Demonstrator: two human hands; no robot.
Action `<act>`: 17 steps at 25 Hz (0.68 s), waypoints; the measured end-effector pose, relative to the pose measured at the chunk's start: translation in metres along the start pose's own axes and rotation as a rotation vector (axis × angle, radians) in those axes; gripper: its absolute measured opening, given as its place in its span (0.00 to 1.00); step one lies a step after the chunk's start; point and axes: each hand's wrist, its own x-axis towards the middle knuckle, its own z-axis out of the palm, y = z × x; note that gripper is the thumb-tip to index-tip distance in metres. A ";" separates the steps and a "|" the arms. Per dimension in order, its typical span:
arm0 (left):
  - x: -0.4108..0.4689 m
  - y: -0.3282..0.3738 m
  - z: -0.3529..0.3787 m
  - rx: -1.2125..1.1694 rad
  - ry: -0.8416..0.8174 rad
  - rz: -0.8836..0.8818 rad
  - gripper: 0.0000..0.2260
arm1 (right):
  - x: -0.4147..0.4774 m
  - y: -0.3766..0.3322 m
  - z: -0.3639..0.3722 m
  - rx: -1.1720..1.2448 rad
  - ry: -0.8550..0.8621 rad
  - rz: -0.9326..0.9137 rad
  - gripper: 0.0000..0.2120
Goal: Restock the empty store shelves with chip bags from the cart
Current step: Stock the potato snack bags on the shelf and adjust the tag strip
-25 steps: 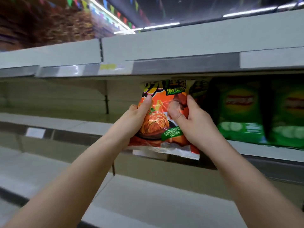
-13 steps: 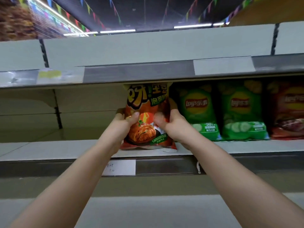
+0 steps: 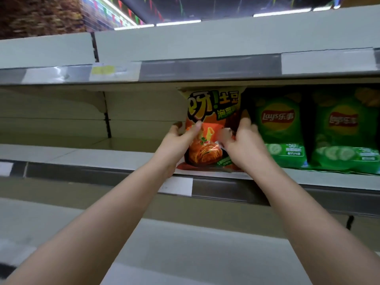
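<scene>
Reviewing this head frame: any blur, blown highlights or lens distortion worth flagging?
Head view: the logo on the orange chip bag is readable, but the right hand blurs at its thumb; the rightmost green bag is motion-smeared; the upper shelf edge bows from the wide lens; the ceiling lights are blown out.

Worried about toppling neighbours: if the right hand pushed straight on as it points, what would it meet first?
Probably the nearest green Lay's bag, close beside the right hand; depth is unclear.

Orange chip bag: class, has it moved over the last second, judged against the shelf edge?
Yes. The orange chip bag hung in front of the shelf edge, dipping below it; now it stands on that shelf beside the green bag.
</scene>
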 end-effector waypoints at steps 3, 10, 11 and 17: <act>-0.027 -0.002 -0.006 0.033 0.184 0.135 0.31 | -0.027 -0.016 0.002 0.130 0.204 -0.266 0.24; -0.124 -0.046 -0.054 0.099 0.547 0.162 0.17 | -0.101 -0.046 0.087 0.548 -0.043 -0.691 0.14; -0.140 -0.054 -0.064 0.130 0.607 0.135 0.17 | -0.112 -0.052 0.100 0.607 -0.106 -0.693 0.14; -0.238 -0.085 -0.127 0.255 0.996 -0.075 0.17 | -0.187 -0.097 0.153 0.835 -0.431 -0.729 0.13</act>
